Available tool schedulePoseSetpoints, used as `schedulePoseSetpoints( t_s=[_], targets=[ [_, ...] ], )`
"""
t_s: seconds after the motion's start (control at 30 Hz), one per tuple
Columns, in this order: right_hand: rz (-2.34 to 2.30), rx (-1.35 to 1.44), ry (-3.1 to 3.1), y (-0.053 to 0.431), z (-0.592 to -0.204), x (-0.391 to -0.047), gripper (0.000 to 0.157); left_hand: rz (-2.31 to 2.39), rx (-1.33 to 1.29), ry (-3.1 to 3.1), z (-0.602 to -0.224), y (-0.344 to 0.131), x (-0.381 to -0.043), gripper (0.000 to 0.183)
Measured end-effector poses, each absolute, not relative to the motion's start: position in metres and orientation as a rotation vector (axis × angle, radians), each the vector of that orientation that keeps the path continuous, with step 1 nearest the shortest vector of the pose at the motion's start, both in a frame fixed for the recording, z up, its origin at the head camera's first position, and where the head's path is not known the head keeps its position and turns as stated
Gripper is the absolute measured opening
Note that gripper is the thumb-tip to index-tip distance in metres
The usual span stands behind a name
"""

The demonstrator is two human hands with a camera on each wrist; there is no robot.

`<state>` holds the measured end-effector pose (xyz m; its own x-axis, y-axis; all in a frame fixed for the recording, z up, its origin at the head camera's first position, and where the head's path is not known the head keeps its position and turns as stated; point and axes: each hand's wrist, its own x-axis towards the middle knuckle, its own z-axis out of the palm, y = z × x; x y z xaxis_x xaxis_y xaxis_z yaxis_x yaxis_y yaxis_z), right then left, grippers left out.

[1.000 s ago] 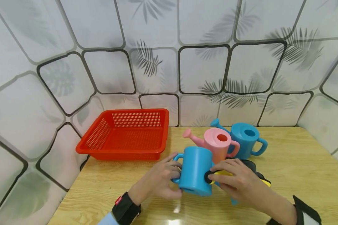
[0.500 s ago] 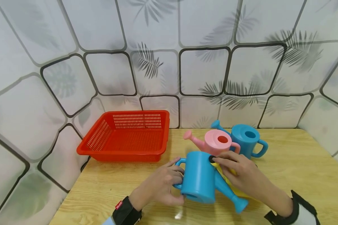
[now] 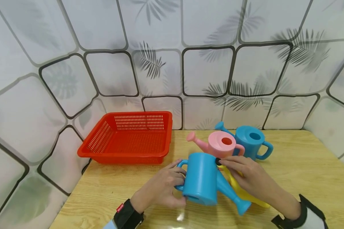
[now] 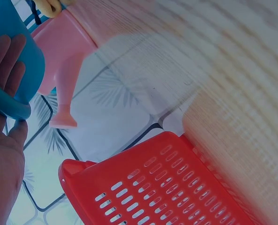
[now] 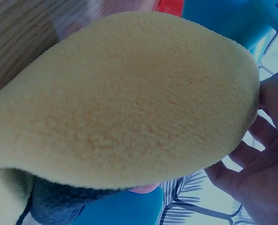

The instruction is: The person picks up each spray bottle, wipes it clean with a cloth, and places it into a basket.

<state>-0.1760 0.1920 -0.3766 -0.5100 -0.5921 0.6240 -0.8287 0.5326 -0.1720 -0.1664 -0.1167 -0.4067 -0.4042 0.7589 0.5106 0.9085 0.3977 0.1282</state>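
In the head view my left hand grips the handle of a blue watering can, which is tilted with its spout down to the right. My right hand pinches a yellow plush thing near its small black tip, close to the can's upper right edge. In the right wrist view the fuzzy yellow body of the plush fills the middle, with a dark part below. What kind of plush it is does not show. In the left wrist view, fingers pass through the can's handle.
A red plastic basket with slotted sides stands at the back left of the wooden table. A pink watering can and a second blue watering can stand behind my hands. Patterned wall covering rises behind the table.
My right hand has moved up slightly, turning the plush so its yellow side shows instead of black parts. The held can's spout has come into view. Little differs over the last half second.
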Motion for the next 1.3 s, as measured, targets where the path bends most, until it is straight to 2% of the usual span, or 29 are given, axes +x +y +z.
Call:
schedulePoseSetpoints(
  t_s=[0.33, 0.57, 0.83, 0.87, 1.03, 1.07, 1.1, 1.13, 1.17, 1.27, 1.3],
  targets=[
    [0.602, 1.325, -2.177, 0.192, -0.375, -0.167, 0.05, -0.575, -1.423, -2.278, -0.405, -0.121, -0.167, 0.018],
    [0.583, 1.404, -2.166, 0.195, -0.376, -0.159, 0.052, -0.573, -1.407, -2.303, -0.406, -0.125, -0.168, 0.018],
    [0.636, 1.507, -2.116, 0.201, -0.378, -0.153, 0.044, -0.565, -1.399, -2.315, -0.403, -0.13, -0.17, 0.019],
    [0.63, 1.518, -2.124, 0.202, -0.378, -0.152, 0.032, -0.564, -1.396, -2.318, -0.402, -0.13, -0.17, 0.019],
    [0.628, 1.561, -2.179, 0.209, -0.376, -0.147, 0.036, -0.552, -1.383, -2.327, -0.4, -0.132, -0.169, 0.019],
    [0.623, 1.564, -2.194, 0.21, -0.374, -0.145, 0.027, -0.549, -1.382, -2.33, -0.401, -0.132, -0.169, 0.02],
    [0.625, 1.567, -2.201, 0.211, -0.373, -0.145, 0.027, -0.545, -1.381, -2.331, -0.401, -0.132, -0.169, 0.02],
    [0.63, 1.574, -2.205, 0.212, -0.372, -0.144, 0.019, -0.54, -1.381, -2.331, -0.401, -0.132, -0.169, 0.02],
    [0.633, 1.578, -2.209, 0.213, -0.371, -0.143, 0.021, -0.535, -1.379, -2.332, -0.402, -0.132, -0.169, 0.02],
    [0.642, 1.582, -2.208, 0.215, -0.367, -0.141, 0.054, -0.536, -1.373, -2.335, -0.403, -0.132, -0.169, 0.02],
    [0.643, 1.581, -2.206, 0.215, -0.366, -0.141, 0.056, -0.538, -1.371, -2.335, -0.403, -0.132, -0.169, 0.02]
  ],
)
